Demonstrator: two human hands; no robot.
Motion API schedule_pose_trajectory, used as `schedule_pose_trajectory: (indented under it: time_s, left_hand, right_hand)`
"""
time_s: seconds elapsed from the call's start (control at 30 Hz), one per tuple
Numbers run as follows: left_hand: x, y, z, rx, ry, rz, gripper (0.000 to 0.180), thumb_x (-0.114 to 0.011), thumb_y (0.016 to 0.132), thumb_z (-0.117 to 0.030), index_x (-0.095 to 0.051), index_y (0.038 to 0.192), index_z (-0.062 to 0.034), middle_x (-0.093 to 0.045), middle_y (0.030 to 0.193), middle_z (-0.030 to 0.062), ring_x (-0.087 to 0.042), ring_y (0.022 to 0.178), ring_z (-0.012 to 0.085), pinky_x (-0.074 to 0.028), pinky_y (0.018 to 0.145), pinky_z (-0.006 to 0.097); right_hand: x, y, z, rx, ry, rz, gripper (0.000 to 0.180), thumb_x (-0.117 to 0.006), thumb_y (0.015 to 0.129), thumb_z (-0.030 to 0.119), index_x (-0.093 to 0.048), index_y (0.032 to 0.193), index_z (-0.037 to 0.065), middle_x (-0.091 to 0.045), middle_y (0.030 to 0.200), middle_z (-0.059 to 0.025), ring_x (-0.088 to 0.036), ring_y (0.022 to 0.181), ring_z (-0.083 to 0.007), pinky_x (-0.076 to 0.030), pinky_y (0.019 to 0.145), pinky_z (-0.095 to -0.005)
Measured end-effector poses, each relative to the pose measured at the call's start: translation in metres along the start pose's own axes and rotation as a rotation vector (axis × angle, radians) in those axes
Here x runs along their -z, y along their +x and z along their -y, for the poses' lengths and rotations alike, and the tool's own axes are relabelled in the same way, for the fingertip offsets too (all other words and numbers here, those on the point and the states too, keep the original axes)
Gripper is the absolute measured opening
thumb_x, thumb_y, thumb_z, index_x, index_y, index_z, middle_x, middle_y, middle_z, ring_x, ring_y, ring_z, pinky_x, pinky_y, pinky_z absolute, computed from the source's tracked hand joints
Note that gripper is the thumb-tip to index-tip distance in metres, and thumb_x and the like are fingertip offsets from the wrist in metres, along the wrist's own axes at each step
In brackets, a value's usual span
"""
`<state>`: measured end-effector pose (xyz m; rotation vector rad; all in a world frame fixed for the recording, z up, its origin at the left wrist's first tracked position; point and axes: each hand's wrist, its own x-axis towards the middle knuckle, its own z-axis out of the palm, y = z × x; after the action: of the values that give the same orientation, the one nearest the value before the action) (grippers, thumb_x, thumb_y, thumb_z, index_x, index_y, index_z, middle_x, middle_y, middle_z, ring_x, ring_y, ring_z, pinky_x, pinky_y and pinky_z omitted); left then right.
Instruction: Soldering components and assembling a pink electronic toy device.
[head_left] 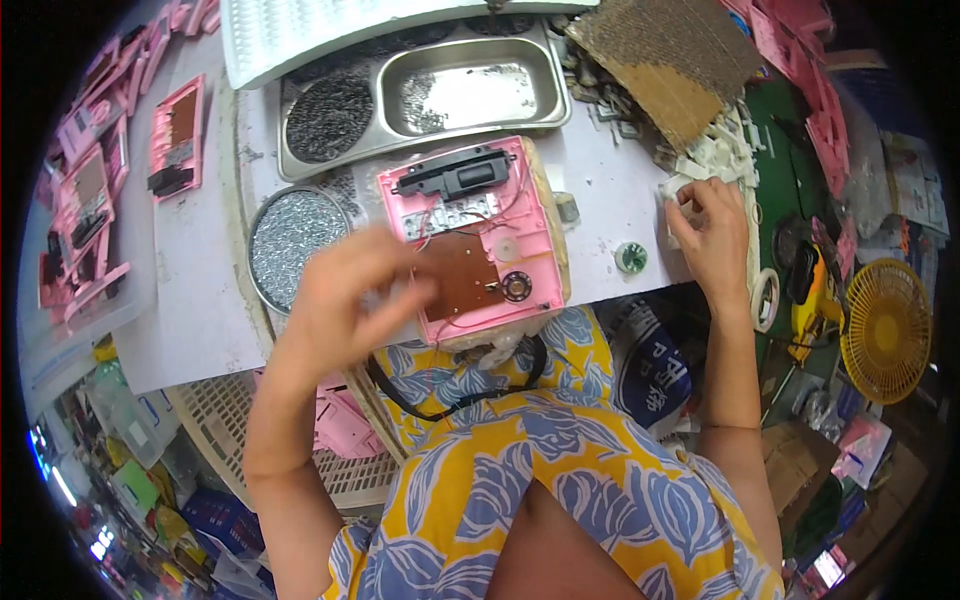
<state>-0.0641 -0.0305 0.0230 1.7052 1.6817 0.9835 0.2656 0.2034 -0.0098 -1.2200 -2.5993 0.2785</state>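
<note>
Pink case: An open pink case (540, 250) is seen on the white table (610, 195), near its front edge, between the two hands.
Inside the case: A long black part (470, 176) is set at the top. A flat brown board (462, 280) is set below it, and a small round black part (516, 287) is seen to the right. Thin wires are run between the parts.
Left hand: The left hand (350, 295) is held over the left edge of the case, beside the round tin. Its fingers are bent, but they are blurred. How wide the grip is, or if anything is held, cannot be told.
Right hand: The right hand (712, 228) is held by the white bits (728, 158), well apart from the case. Its fingers are curled. If a bit is pinched by the tips cannot be told.
Round tin: The round tin (252, 250) is filled with shiny screws (297, 240).
Metal tray: Small dark bits (330, 118) are heaped in the round part of the metal tray (562, 108), behind the case.
Green thing: A small round green thing (631, 258) is seen near the right hand.
</note>
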Motion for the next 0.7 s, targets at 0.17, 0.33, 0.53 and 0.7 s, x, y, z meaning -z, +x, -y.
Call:
schedule_pose_trajectory:
  time_s: [0.17,0.33,0.53,0.7]
  left_hand:
    - [0.001,0.116,0.037,-0.127,0.448,-0.171,0.016,-0.07,0.089,-0.019,-0.074,0.096,-0.0051,-0.071,0.091,0.014,-0.069,0.082,0.0332,-0.054,0.075,0.043]
    - [-0.034,0.202,0.06,-0.032,0.825,0.103,0.027,-0.065,0.091,-0.022,-0.072,0.114,-0.0101,-0.073,0.106,0.0123,-0.07,0.097,0.0337,-0.057,0.083,0.046]
    - [-0.028,0.185,0.048,-0.236,0.709,-0.079,0.022,-0.068,0.089,-0.016,-0.071,0.109,-0.0068,-0.07,0.099,0.0126,-0.07,0.086,0.0315,-0.057,0.076,0.043]
    - [-0.008,0.089,-0.026,0.206,-0.117,-0.11,0.022,-0.069,0.094,-0.007,-0.068,0.114,-0.0008,-0.071,0.102,0.0072,-0.068,0.085,0.0152,-0.054,0.074,0.028]
  right_hand:
    - [-0.016,0.043,0.021,0.292,0.336,-0.268,0.015,-0.075,0.083,0.006,-0.062,0.09,0.0,-0.066,0.091,-0.0103,-0.06,0.087,-0.025,-0.047,0.077,-0.0348]
    - [-0.001,0.042,0.026,0.235,0.5,-0.096,0.014,-0.074,0.087,0.007,-0.063,0.092,0.0,-0.068,0.093,-0.0086,-0.064,0.08,-0.0202,-0.049,0.07,-0.0297]
    - [0.015,0.023,0.04,0.1,0.672,0.057,0.023,-0.076,0.085,0.006,-0.068,0.105,0.001,-0.071,0.1,-0.0095,-0.067,0.086,-0.0179,-0.051,0.074,-0.0276]
    - [0.018,-0.011,0.062,0.223,0.917,0.083,0.035,-0.081,0.077,-0.001,-0.071,0.111,-0.002,-0.074,0.101,-0.0122,-0.07,0.085,-0.0196,-0.055,0.075,-0.0296]
